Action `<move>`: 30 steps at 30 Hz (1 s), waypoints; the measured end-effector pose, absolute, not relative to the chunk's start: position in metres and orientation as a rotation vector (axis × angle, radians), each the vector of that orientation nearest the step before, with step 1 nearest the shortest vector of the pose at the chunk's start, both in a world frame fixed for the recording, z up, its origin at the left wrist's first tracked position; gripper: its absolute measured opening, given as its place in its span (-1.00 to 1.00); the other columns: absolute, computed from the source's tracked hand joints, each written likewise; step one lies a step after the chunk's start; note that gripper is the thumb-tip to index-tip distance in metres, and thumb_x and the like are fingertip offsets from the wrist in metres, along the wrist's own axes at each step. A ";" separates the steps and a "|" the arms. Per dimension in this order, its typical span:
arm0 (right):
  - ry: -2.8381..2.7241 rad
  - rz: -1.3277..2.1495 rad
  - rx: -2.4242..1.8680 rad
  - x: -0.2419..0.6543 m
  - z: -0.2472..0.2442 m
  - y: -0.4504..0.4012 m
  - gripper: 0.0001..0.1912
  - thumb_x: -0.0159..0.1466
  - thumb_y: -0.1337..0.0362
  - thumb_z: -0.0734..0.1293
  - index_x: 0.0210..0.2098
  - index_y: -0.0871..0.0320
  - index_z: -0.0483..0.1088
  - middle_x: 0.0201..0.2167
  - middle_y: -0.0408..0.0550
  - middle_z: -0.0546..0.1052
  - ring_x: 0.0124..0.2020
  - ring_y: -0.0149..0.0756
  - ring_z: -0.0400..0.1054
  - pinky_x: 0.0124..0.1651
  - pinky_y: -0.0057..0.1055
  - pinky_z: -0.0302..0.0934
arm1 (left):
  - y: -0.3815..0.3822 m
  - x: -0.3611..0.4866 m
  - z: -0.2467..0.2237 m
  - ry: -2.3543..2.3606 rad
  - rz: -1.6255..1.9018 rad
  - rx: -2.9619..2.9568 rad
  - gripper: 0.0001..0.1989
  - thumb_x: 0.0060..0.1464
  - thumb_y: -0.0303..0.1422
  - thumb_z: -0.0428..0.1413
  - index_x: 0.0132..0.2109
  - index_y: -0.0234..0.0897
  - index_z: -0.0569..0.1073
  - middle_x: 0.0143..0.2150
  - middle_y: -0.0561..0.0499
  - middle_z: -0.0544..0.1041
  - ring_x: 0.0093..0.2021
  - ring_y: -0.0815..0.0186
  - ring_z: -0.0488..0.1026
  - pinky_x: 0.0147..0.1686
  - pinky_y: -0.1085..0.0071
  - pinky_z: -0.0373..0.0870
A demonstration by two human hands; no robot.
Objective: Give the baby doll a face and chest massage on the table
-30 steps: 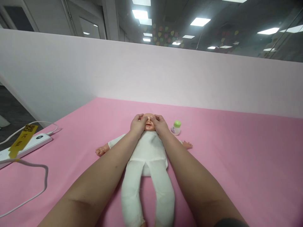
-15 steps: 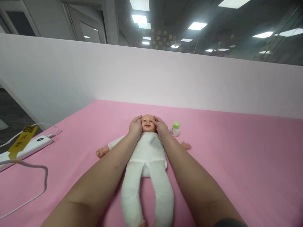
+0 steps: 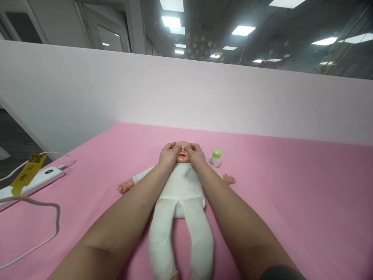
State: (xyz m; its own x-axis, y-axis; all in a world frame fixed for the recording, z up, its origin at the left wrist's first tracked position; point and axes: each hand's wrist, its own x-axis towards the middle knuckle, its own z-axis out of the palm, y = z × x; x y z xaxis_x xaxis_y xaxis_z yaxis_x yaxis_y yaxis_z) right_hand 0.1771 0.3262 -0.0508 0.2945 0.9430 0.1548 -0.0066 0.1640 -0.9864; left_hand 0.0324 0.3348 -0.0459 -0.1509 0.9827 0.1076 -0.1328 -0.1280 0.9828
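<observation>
While the left hand (image 3: 169, 154) and the right hand (image 3: 197, 155) frame the doll's head (image 3: 182, 157), I judge the handling unfinished.
From my remote post I see the doll (image 3: 181, 184) on its back between the forearms, arms spread on the pink sheet (image 3: 279, 182). Both hands are narrowly curled along the sides of the head, thumbs laid over the eye area; whether they grip or merely rest, I cannot tell. Contact is made; how much remains, one view cannot show me. The green-lidded jar (image 3: 215, 158) stands closed near the right wrist, apart from both hands.
</observation>
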 end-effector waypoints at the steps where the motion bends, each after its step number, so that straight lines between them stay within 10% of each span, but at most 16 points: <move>1: -1.030 0.892 -1.190 0.177 -0.051 0.327 -0.46 0.14 -0.06 0.51 0.05 0.02 0.50 0.05 -0.06 0.59 0.10 -0.10 0.46 0.28 -0.12 0.28 | 0.336 0.032 -0.046 1.144 1.470 1.110 -0.55 0.12 -0.23 0.32 0.14 -0.20 0.56 0.08 -0.13 0.65 0.12 0.07 0.58 0.20 0.16 0.46; 12: -0.981 1.084 -1.044 0.179 -0.056 0.331 -0.44 0.19 0.20 0.39 0.20 0.03 0.46 0.28 -0.06 0.50 0.23 -0.14 0.44 0.28 -0.17 0.35 | 0.341 0.030 -0.051 1.080 1.484 1.014 -0.60 0.14 -0.30 0.27 0.13 -0.19 0.57 0.03 -0.12 0.66 0.04 0.10 0.62 0.12 0.15 0.53; 30: -1.067 0.961 -1.149 0.180 -0.053 0.330 -0.46 0.25 -0.02 0.42 0.17 0.01 0.49 0.25 -0.07 0.53 0.27 -0.14 0.41 0.36 -0.16 0.26 | 0.345 0.031 -0.053 1.111 1.484 1.075 -0.58 0.09 -0.22 0.31 0.10 -0.18 0.57 0.06 -0.13 0.64 0.07 0.08 0.60 0.11 0.20 0.50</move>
State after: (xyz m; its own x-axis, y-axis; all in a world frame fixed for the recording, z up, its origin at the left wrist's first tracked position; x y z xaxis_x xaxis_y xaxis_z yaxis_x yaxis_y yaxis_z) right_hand 0.1804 0.3298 -0.0528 0.2288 0.9624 0.1463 -0.0452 0.1606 -0.9860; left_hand 0.0309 0.3452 -0.0534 -0.1537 0.9831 0.0997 -0.1809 -0.1272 0.9753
